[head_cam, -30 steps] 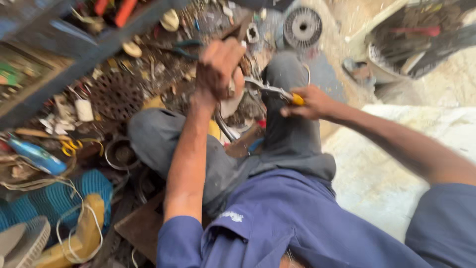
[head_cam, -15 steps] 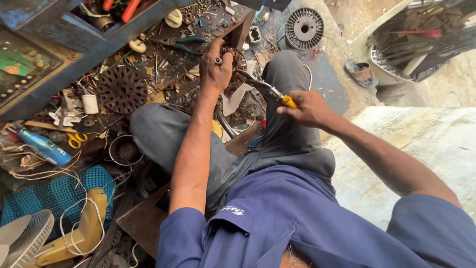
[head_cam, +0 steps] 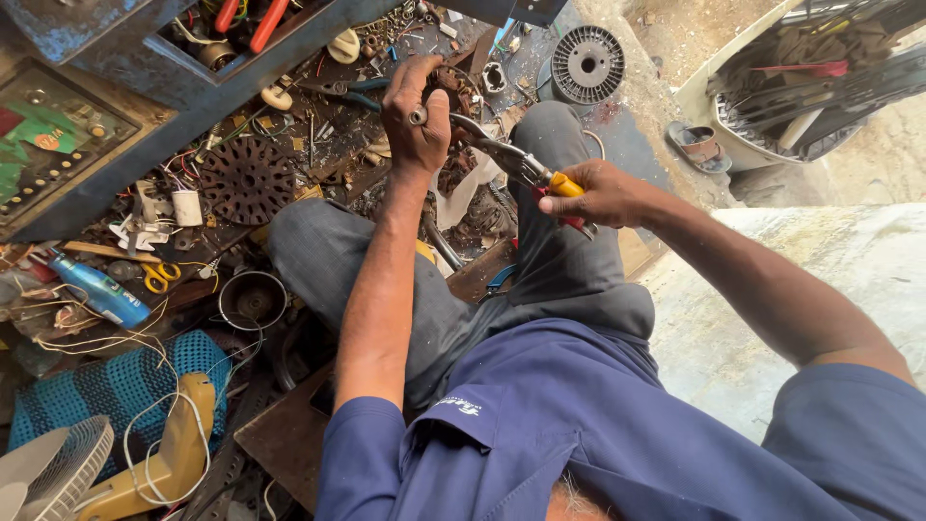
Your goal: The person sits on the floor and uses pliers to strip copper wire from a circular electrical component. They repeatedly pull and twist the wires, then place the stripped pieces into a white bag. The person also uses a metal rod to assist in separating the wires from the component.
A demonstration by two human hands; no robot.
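Observation:
My left hand (head_cam: 417, 118) is raised over my knees, closed around a small metal part with a round ring end showing by the thumb. My right hand (head_cam: 595, 196) grips the yellow and red handles of a pair of pliers (head_cam: 516, 166). The plier jaws reach left and meet the metal part at my left hand. Both arms stretch out over my crossed legs in grey trousers (head_cam: 333, 259).
A cluttered floor lies ahead: a dark perforated disc (head_cam: 246, 179), a white cup (head_cam: 187, 207), yellow scissors (head_cam: 157, 275), a blue spray can (head_cam: 101, 292), a round wire spool (head_cam: 586, 64). A blue mesh fan guard (head_cam: 116, 386) and a yellow fan base (head_cam: 174, 453) sit left.
Both hands have lifted slightly and moved away from my body. The pliers stay at the part in my left hand. The view has steadied and tilted.

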